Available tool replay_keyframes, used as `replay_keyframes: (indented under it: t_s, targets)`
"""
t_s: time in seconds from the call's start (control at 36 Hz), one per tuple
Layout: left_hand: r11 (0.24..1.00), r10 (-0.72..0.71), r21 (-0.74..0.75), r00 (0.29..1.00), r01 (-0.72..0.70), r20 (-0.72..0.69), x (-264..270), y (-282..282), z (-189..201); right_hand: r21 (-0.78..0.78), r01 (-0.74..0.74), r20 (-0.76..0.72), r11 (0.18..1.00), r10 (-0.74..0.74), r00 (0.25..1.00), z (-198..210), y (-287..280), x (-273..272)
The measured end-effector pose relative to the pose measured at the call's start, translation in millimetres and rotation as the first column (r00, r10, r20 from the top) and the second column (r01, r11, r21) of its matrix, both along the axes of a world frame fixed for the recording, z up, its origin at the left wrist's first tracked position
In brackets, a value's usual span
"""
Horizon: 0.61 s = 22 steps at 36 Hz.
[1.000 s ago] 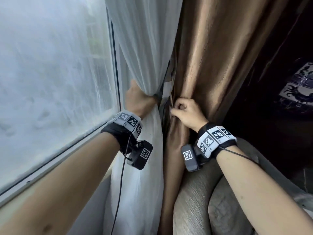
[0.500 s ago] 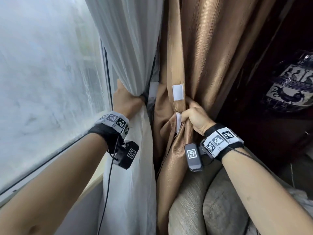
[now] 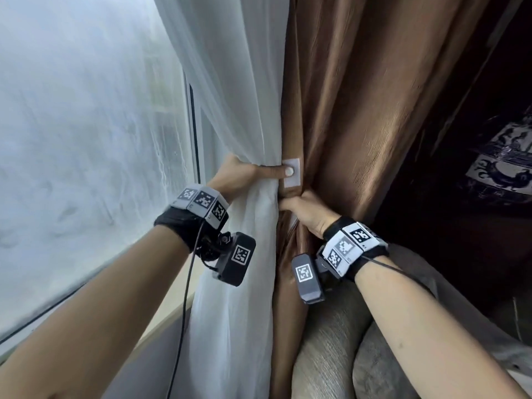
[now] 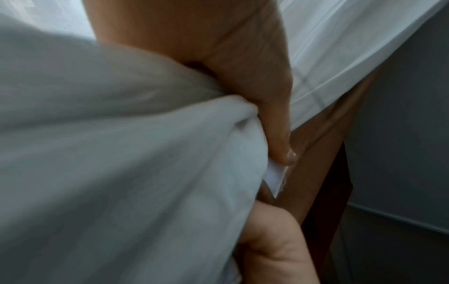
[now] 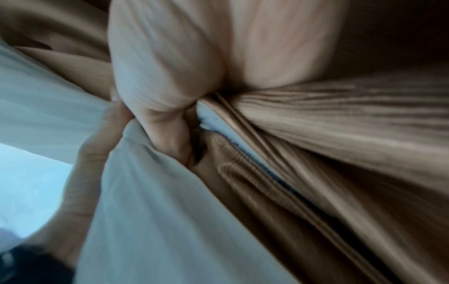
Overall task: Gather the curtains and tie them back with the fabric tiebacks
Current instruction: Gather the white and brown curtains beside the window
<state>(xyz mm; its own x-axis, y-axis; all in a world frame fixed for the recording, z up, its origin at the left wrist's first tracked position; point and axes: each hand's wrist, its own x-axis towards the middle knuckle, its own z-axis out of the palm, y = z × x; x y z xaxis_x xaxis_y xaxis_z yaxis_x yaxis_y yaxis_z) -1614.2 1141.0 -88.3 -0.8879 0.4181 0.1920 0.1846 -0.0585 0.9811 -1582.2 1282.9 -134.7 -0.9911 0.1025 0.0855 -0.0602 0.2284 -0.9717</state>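
A white sheer curtain (image 3: 236, 110) hangs beside a brown curtain (image 3: 359, 110). My left hand (image 3: 259, 174) wraps round the gathered sheer. Its thumb (image 3: 288, 170) presses on the white patch of the brown tieback strip (image 3: 290, 139). Just below, my right hand (image 3: 308, 211) grips the bunched brown curtain with the strip's lower part. In the left wrist view the thumb (image 4: 279, 134) lies over the patch (image 4: 277, 178) against the sheer (image 4: 121, 153). In the right wrist view curled fingers (image 5: 170, 134) pinch brown folds (image 5: 340, 134) beside a white strip (image 5: 211, 119).
Frosted window glass (image 3: 86, 139) fills the left, with a dark frame (image 3: 195, 133) and a sill (image 3: 161, 326) below it. A grey sofa arm (image 3: 331, 355) sits under my right forearm. A dark patterned object (image 3: 501, 162) stands at the right.
The brown strip with its white patch has come over against the sheer, and my left thumb now presses on the patch. My right hand has shifted left, close under the left hand.
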Motion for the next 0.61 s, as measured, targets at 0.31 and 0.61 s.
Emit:
replay_keyframes:
  t_s: [0.31, 0.61]
  targets:
    - [0.954, 0.297, 0.035, 0.955, -0.296, -0.004, -34.2, 27.1, 0.5, 0.291, 0.359, -0.213, 0.887, -0.305, 0.928, -2.0, 27.9, 0.1]
    - [0.864, 0.498, 0.068, 0.867, -0.498, 0.014, -50.1, 57.5, -3.9, 0.399, 0.691, -0.542, 0.603, -0.453, 0.708, 8.1, 58.5, 29.6]
